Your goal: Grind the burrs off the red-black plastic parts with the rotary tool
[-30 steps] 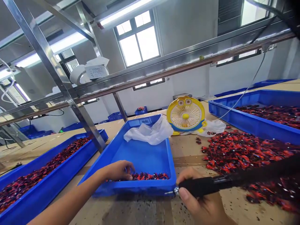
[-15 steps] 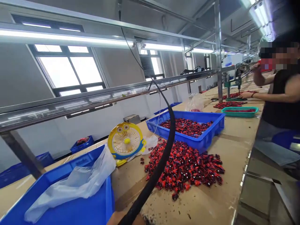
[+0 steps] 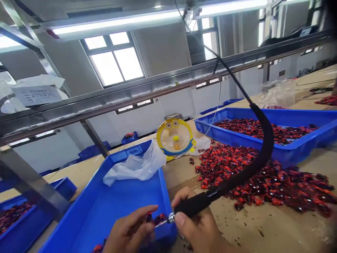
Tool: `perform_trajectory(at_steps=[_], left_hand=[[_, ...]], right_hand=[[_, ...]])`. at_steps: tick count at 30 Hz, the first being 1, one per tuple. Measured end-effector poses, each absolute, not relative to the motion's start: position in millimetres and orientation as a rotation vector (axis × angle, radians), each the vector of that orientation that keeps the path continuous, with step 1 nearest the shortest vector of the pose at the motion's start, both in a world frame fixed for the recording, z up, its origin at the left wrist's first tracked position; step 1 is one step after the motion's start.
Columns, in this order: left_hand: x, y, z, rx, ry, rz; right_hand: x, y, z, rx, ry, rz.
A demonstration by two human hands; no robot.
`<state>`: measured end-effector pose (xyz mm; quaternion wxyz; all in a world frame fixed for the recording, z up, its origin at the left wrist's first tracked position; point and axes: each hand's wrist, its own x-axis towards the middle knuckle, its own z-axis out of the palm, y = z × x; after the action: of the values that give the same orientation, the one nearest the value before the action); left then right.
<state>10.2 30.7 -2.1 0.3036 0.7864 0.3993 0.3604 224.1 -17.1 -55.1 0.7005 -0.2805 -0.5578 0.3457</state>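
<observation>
- Both hands have come back into the head view since half a second ago, when it was turned rightward and caught only part of one hand at the lower edge. Against the first frame, the left hand has left the near-wall pieces and moved up beside the tool.
- Right hand: thumb and fingers are wrapped closely about a black, foam-sleeved handheld tool, whose bright metal tip points left, towards the left hand.
- Left hand: thumb and forefinger curve around a small glossy red-and-black piece, over the near right part of a long blue plastic tray. Whether they pinch it, or it lies just behind them, I cannot tell.
- With tip and piece now close together, the work appears to have gone from picking up to using the tool on one piece; that is a judgement.
- A loose heap of red-and-black pieces lies right of the tray, partly behind the tool's black hose.
- Hard to make out: whether the tip touches the piece, since blur and fingers cover the meeting point. The left wrist and the tray's near end are cut off below.
</observation>
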Motion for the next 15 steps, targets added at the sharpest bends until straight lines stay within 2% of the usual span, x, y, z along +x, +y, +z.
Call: perform_trajectory(at_steps=[5,15], left_hand=[[4.4,24.6,12.8,2.197,1.068,0.988],[16.4,20.3,-2.5,2.048,1.000,0.997]], right_hand=[[227.1,-33.8,-37.7,-0.620,-1.263,0.813],[229.4,-38.9,-39.3,-0.728,-1.338,0.705]])
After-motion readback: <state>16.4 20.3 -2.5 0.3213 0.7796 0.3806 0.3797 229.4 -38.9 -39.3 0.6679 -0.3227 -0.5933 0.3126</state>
